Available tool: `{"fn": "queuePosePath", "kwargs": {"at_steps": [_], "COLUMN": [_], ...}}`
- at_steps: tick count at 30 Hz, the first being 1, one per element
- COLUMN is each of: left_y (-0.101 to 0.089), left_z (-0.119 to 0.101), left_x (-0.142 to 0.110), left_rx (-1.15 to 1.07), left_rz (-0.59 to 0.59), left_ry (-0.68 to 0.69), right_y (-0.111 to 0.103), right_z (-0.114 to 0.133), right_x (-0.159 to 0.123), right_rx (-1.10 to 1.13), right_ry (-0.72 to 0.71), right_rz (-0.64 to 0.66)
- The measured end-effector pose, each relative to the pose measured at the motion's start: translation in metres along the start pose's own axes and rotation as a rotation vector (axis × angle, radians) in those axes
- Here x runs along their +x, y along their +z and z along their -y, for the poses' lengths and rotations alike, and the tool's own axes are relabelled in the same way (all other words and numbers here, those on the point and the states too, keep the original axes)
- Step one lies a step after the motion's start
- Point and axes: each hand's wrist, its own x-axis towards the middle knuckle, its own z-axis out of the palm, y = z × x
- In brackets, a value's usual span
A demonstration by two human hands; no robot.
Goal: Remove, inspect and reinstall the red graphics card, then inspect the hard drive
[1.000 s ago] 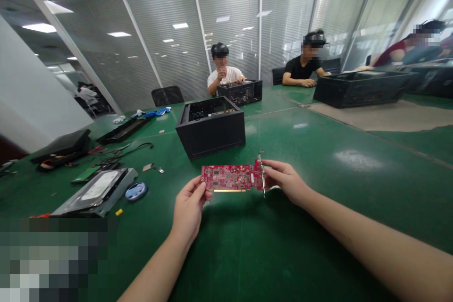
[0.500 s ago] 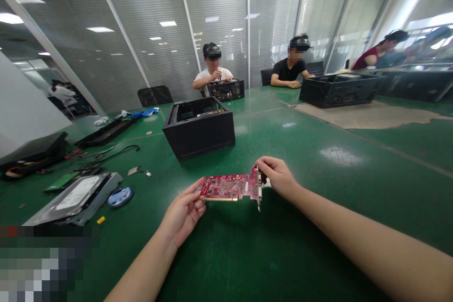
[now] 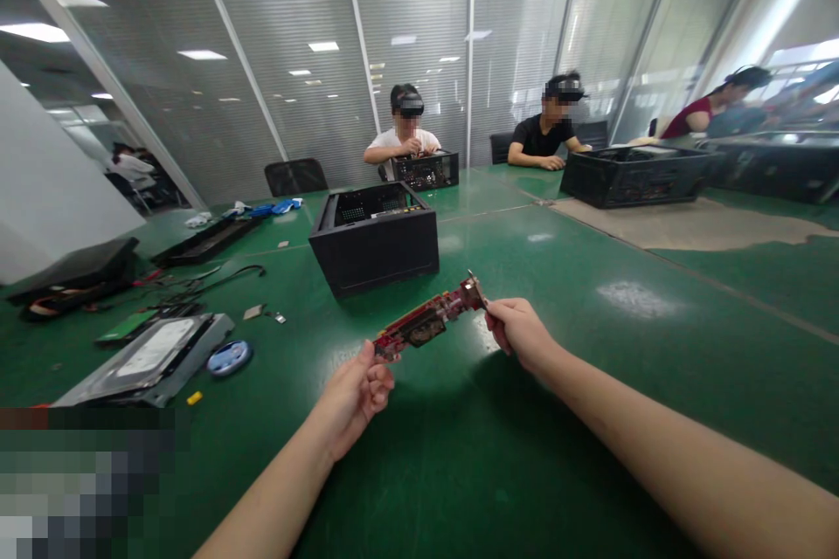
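Note:
A red graphics card (image 3: pixel 429 320) is held up over the green table between my two hands, tilted so its right end is higher. Its component side with a dark cooler now faces me. My left hand (image 3: pixel 350 397) pinches the card's left end between thumb and fingers. At the other end, my right hand (image 3: pixel 521 332) grips the metal bracket (image 3: pixel 472 290) with its fingertips. Just beyond the card stands a black computer case (image 3: pixel 380 244), its top side open.
To the left lie a hard drive (image 3: pixel 154 358), a blue round object (image 3: pixel 229 358), a small yellow piece (image 3: pixel 195 398), cables (image 3: pixel 216 281) and a black panel (image 3: pixel 206 240). Co-workers sit across the green table (image 3: pixel 557 472) behind other cases (image 3: pixel 635 175). Brown cardboard (image 3: pixel 688 223) lies at right.
The graphics card has been turned over in my hands: its flat red side faced me before, now the cooler side shows. Its right end has risen. The view has shifted slightly.

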Motion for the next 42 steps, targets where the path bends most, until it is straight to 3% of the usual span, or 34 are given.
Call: {"fn": "queuePosePath", "kwargs": {"at_steps": [3, 12, 18, 20, 23, 27, 32, 42], "left_y": [0.001, 0.000, -0.004, -0.003, 0.000, 0.005, 0.007, 0.002], "left_z": [0.000, -0.004, -0.008, -0.009, -0.007, -0.006, -0.010, -0.010], "left_x": [0.003, 0.005, -0.001, -0.003, -0.003, -0.001, -0.001, -0.001], "left_rx": [0.074, 0.036, 0.026, 0.065, 0.122, 0.187, 0.180, 0.110], "left_rz": [-0.097, -0.113, 0.098, 0.120, 0.006, -0.132, -0.112, -0.043], "left_ry": [-0.022, -0.124, 0.207, 0.249, 0.190, -0.006, -0.134, -0.203], "right_y": [0.007, 0.012, 0.006, 0.005, 0.004, 0.007, 0.010, 0.008], "right_z": [-0.002, -0.008, -0.012, -0.012, -0.011, -0.007, -0.003, -0.006], "right_x": [-0.004, -0.007, -0.004, -0.004, -0.004, -0.005, -0.006, -0.004], "right_rx": [0.027, 0.094, 0.191, 0.198, 0.183, 0.157, 0.145, 0.151], "right_ry": [0.038, 0.100, -0.025, -0.015, 0.034, 0.094, 0.110, 0.078], "right_rz": [0.023, 0.096, 0.144, 0.157, 0.167, 0.144, 0.119, 0.114]}}
